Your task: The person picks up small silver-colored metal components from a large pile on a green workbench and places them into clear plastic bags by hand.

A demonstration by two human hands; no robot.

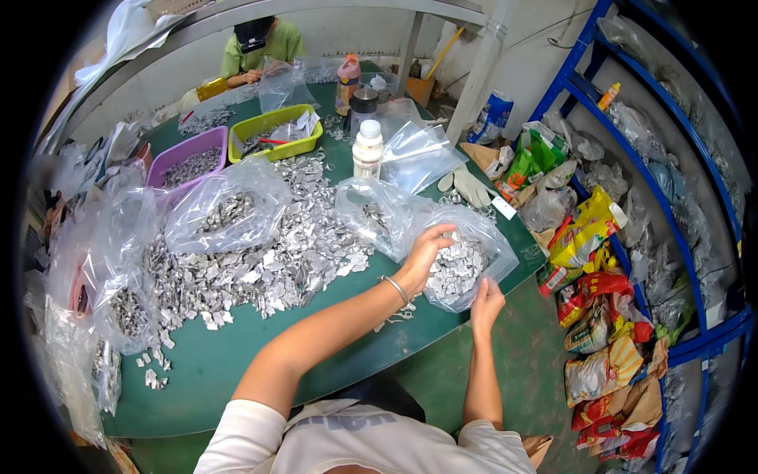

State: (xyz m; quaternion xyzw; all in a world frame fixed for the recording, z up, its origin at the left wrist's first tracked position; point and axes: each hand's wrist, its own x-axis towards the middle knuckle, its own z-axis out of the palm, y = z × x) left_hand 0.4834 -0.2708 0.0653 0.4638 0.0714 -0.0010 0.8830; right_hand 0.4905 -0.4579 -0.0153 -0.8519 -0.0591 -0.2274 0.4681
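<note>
At the table's right end lies a clear plastic bag [499, 251] with a heap of small flat silvery metal pieces [459, 265] in it. My left hand [427, 251], a bangle on its wrist, reaches over the bag's left side. Its fingers stretch over the metal pieces, with the thumb apart; it grips nothing that I can see. My right hand [487, 302] is closed, pinching the bag's near right edge. Another clear bag [375, 213] with a few metal parts sits just left of it. A large spread of loose metal pieces [268, 272] covers the table's middle.
On the green table [316, 347] are a purple basket [188, 162], a lime basket [276, 134], a white bottle [368, 150], a dark-lidded jar [363, 107] and gloves [466, 188]. A co-worker [260, 51] sits at the far end. Blue shelving [659, 189] and filled sacks [592, 316] line the right.
</note>
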